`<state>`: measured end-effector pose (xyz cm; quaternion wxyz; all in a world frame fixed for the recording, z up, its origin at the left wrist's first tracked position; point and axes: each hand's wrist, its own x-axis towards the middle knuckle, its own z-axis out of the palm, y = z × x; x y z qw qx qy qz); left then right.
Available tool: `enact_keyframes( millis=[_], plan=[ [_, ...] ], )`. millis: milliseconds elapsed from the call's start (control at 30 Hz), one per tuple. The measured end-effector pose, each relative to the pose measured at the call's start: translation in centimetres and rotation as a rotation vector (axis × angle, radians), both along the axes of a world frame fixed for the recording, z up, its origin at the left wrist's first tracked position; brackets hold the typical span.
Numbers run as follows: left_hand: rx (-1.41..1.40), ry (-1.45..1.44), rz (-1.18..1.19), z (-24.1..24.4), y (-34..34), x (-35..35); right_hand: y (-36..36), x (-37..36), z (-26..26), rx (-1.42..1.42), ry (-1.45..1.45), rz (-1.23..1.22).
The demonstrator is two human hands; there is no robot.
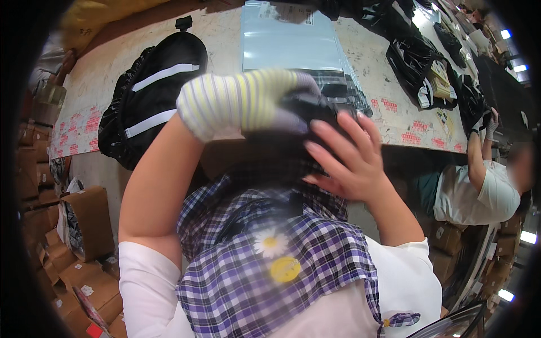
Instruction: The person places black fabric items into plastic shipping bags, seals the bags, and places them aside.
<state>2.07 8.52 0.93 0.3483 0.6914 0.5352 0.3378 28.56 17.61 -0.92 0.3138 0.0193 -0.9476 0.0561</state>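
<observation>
My left hand [241, 101], in a striped yellow and grey glove, has its fingers closed on a bundle of black fabric [274, 152] in front of my chest. My bare right hand [351, 156] has its fingers spread against the right side of that fabric; motion blur hides whether it grips. Beyond my hands lies a stack of pale plastic mailing bags [291, 46] with dark lower ends. Left of my gloved hand, a black fabric item with two white strips [165, 84] lies over the table's near edge.
The worktable [219, 34] has red printed marks along its near edge. More black items and a black bag holding yellow packets [439, 84] lie at the right. A co-worker [477, 190] stands there, hands on black fabric. Cardboard boxes [91, 224] are piled at lower left.
</observation>
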Motion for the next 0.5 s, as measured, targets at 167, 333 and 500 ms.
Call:
enact_keyframes(
  millis=[167, 333, 500],
  plan=[
    [0.398, 0.721, 0.448, -2.4, 1.1, -0.8, 3.1, -4.0, -1.1, -0.289, -0.248, -0.075],
    [0.276, 0.171, 0.33, -5.9, 0.3, -1.3, 4.0, -7.2, 1.9, 0.042, -0.395, 0.086],
    [-0.256, -0.708, 0.657, -2.8, 0.3, -0.6, 1.3, -5.8, -0.8, 0.229, -0.175, 0.169]
  ],
)
